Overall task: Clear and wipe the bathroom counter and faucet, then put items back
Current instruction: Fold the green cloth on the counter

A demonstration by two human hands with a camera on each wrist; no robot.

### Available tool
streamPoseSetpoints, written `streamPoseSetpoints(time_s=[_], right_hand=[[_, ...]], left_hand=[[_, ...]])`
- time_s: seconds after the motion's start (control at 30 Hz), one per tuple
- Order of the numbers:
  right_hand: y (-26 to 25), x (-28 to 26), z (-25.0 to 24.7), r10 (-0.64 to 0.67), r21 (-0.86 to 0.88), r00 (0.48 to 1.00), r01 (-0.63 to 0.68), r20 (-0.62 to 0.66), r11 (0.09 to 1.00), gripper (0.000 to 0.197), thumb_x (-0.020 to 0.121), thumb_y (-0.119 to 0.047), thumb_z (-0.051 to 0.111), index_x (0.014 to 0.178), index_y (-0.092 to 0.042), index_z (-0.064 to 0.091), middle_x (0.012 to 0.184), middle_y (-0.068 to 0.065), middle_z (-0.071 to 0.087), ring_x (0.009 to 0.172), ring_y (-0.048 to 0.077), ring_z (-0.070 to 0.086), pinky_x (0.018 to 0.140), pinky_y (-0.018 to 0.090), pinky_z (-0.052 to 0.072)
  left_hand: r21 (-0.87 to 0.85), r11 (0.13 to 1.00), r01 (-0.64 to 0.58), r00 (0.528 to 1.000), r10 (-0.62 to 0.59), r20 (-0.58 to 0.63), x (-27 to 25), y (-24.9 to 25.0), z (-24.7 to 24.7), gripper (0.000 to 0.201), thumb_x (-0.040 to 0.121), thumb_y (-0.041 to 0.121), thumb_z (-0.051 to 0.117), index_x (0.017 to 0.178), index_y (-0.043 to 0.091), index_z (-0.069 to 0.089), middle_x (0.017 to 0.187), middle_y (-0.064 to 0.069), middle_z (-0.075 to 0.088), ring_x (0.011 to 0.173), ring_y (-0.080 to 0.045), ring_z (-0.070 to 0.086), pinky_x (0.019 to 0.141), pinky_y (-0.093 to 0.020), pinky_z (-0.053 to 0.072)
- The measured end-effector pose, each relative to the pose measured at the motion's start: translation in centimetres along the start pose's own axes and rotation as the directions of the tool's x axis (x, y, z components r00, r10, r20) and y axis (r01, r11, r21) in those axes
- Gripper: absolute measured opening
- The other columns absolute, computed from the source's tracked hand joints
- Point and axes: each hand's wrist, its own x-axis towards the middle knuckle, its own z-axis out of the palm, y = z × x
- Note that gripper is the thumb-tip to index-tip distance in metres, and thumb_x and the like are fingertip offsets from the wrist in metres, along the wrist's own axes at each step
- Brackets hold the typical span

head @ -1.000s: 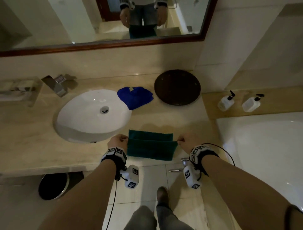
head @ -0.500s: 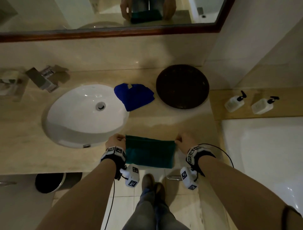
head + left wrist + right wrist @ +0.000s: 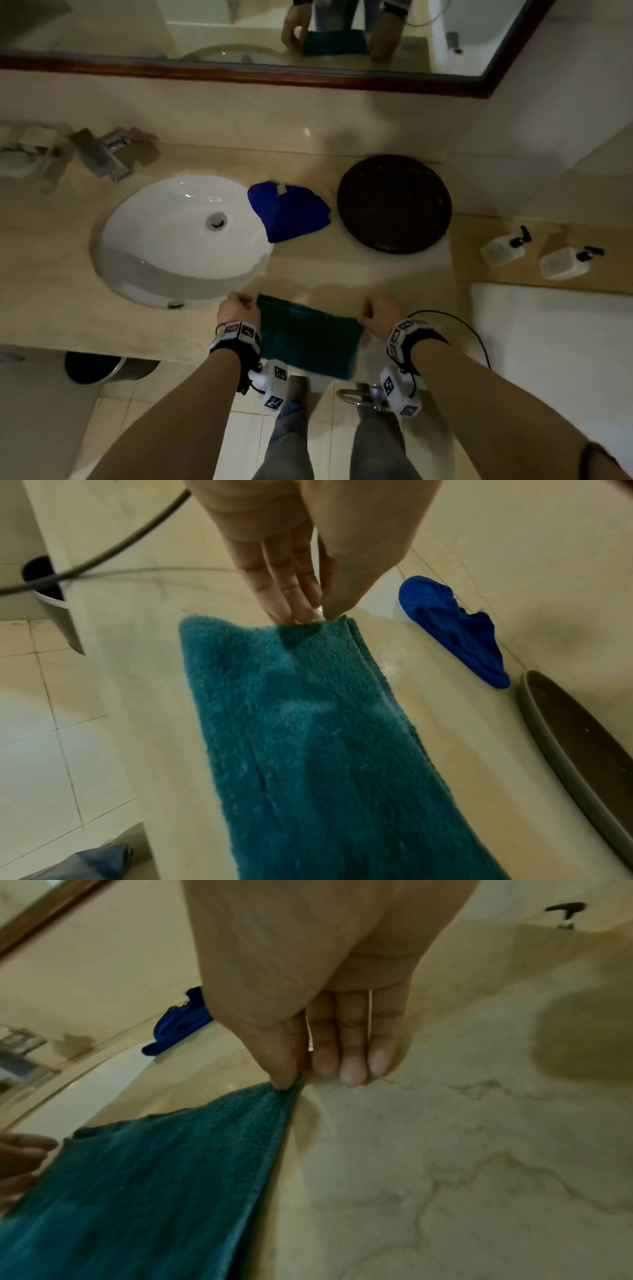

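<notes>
So the teal towel (image 3: 308,337) was being held stretched out between both hands at the front edge of the beige marble desk (image 3: 51,291), folded over, with its lower half hanging down past the edge toward the tiled floor. Its left top corner was pinched by the left hand (image 3: 238,310), thumb against fingertips, as seen clearly in the left wrist view, so that grip was closed on the towel. The right top corner was pinched the same way by the right hand (image 3: 378,317), thumb and index on the hem while the other fingers (image 3: 352,1053) were left fairly straight beside it. Further back, a crumpled blue cloth (image 3: 289,216) was lying on the desk, touching the rim of the white sink (image 3: 164,246), with a dark round tray (image 3: 394,204) just beside it on the right. The faucet (image 3: 101,156) was sat behind the sink, and two small pump bottles (image 3: 534,255) were parked on the ledge by the tub.
</notes>
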Motion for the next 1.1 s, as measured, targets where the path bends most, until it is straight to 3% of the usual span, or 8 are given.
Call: streamPoseSetpoints(time_s=[0.13, 0.27, 0.37, 0.5, 0.7, 0.87, 1.0, 1.1], right_hand=[[-0.6, 1.2, -1.3, -0.143, -0.148, 0.986, 0.155, 0.09, 0.977, 0.015, 0.087, -0.027, 0.06, 0.097, -0.017, 0.061, 0.099, 0.006, 0.062, 0.093, 0.024, 0.059, 0.079, 0.032, 0.05], [-0.7, 1.2, -2.9, -0.32, -0.229, 0.941, 0.338, 0.115, 0.913, 0.009, 0.082, -0.016, 0.06, 0.09, -0.021, 0.058, 0.092, 0.005, 0.061, 0.086, 0.024, 0.058, 0.074, 0.032, 0.05], [-0.5, 1.2, -3.7, -0.436, -0.246, 0.892, 0.452, 0.118, 0.857, 0.014, 0.079, -0.008, 0.057, 0.081, -0.021, 0.061, 0.084, 0.002, 0.062, 0.08, 0.023, 0.059, 0.068, 0.029, 0.047], [-0.7, 1.0, -3.2, -0.561, -0.268, 0.808, 0.588, 0.178, 0.763, 0.017, 0.078, 0.0, 0.055, 0.085, -0.01, 0.066, 0.088, 0.008, 0.066, 0.084, 0.026, 0.061, 0.069, 0.028, 0.045], [-0.4, 1.9, -1.5, -0.596, -0.409, 0.721, 0.692, 0.353, 0.595, 0.038, 0.077, 0.011, 0.052, 0.104, -0.015, 0.057, 0.107, 0.006, 0.049, 0.096, 0.026, 0.051, 0.083, 0.035, 0.046], [-0.5, 2.5, -1.0, -0.644, -0.528, 0.663, 0.728, 0.381, 0.437, 0.02, 0.084, -0.007, 0.052, 0.101, -0.018, 0.053, 0.102, 0.003, 0.054, 0.089, 0.029, 0.057, 0.077, 0.039, 0.05], [-1.3, 1.9, -1.5, -0.617, -0.593, 0.667, 0.715, 0.418, 0.371, 0.016, 0.087, -0.017, 0.051, 0.103, -0.017, 0.053, 0.097, 0.003, 0.057, 0.085, 0.028, 0.059, 0.069, 0.034, 0.048], [-2.5, 1.2, -2.3, -0.567, -0.586, 0.671, 0.724, 0.478, 0.363, 0.017, 0.081, -0.024, 0.056, 0.097, -0.018, 0.056, 0.094, 0.005, 0.061, 0.084, 0.028, 0.06, 0.072, 0.034, 0.052]], left_hand=[[-0.039, 0.999, 0.027, 0.994, -0.031, -0.106, -2.8, 0.1, 0.5, 0.015, 0.086, 0.013, 0.058, 0.1, 0.01, 0.061, 0.106, -0.015, 0.063, 0.097, -0.033, 0.06, 0.076, -0.031, 0.045], [-0.055, 0.996, 0.076, 0.982, -0.084, -0.17, -8.2, -0.6, 2.3, 0.014, 0.085, 0.018, 0.062, 0.098, 0.013, 0.06, 0.101, -0.011, 0.063, 0.092, -0.031, 0.06, 0.074, -0.03, 0.044], [-0.051, 0.996, 0.078, 0.984, -0.086, -0.157, -12.5, -0.6, 5.0, 0.011, 0.085, 0.023, 0.063, 0.095, 0.018, 0.061, 0.095, -0.005, 0.064, 0.089, -0.026, 0.061, 0.071, -0.027, 0.043], [0.028, 1.0, 0.002, 0.996, 0.001, -0.095, -16.3, 0.1, 8.6, 0.011, 0.084, 0.029, 0.061, 0.093, 0.024, 0.058, 0.095, 0.001, 0.058, 0.086, -0.02, 0.058, 0.074, -0.028, 0.046], [0.098, 0.992, -0.078, 0.996, 0.074, 0.04, -18.2, 1.1, 12.1, 0.031, 0.085, 0.038, 0.061, 0.112, 0.025, 0.052, 0.107, 0.003, 0.05, 0.095, -0.019, 0.057, 0.084, -0.033, 0.049], [0.123, 0.989, -0.08, 0.996, 0.075, 0.044, -18.6, 1.4, 12.8, 0.038, 0.085, 0.021, 0.06, 0.12, 0.022, 0.044, 0.113, -0.001, 0.043, 0.099, -0.024, 0.055, 0.086, -0.037, 0.049], [0.163, 0.986, -0.034, 0.999, 0.029, 0.03, -18.7, 1.9, 12.5, 0.033, 0.09, 0.013, 0.05, 0.122, 0.021, 0.045, 0.114, -0.004, 0.046, 0.097, -0.026, 0.057, 0.079, -0.035, 0.049], [0.151, 0.988, -0.004, 0.998, -0.006, 0.063, -18.5, 1.8, 11.6, 0.03, 0.09, 0.016, 0.048, 0.119, 0.021, 0.049, 0.114, -0.005, 0.051, 0.097, -0.027, 0.058, 0.081, -0.037, 0.051]])
